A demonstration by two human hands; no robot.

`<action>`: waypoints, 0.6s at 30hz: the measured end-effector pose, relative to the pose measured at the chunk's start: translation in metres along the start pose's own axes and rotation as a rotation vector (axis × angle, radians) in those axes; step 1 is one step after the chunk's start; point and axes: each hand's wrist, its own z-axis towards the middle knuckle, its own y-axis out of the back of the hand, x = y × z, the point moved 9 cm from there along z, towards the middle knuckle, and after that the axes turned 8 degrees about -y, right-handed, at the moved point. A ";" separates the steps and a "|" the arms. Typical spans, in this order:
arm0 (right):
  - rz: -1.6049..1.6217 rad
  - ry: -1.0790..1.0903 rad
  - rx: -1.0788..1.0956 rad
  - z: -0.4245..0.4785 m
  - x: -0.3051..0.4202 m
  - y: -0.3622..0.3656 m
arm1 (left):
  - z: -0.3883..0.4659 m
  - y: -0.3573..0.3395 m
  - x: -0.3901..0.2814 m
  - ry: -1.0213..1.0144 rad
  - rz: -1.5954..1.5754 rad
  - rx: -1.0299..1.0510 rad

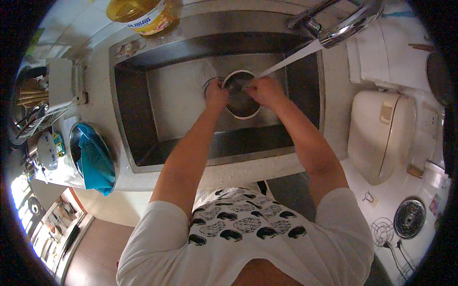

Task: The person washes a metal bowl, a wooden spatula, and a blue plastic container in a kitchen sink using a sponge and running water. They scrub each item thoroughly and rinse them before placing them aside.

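Observation:
A round, pale-rimmed bowl (240,117) with a dark interior is in the stainless-steel sink (175,103). My left hand (217,95) grips its left rim, thumb toward the inside. At the right rim is my right hand (266,92), its bent fingers reaching over into the bowl. Whether those fingers pinch anything is too blurred to tell. A stream of water (293,59) runs from the chrome faucet (343,32) and meets my right hand and the bowl's upper right edge. Beside my left hand, a round drain opening (208,84) partly shows.
Behind the sink stands a yellow plastic container (150,18) bearing writing. A metal basin (76,143) with a teal cloth (93,161) sits on the left counter, near a utensil rack (32,107). To the right is a cream lidded appliance (370,132).

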 end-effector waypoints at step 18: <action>0.912 0.047 0.316 0.019 0.021 -0.032 | -0.004 -0.009 0.024 -0.243 0.054 0.042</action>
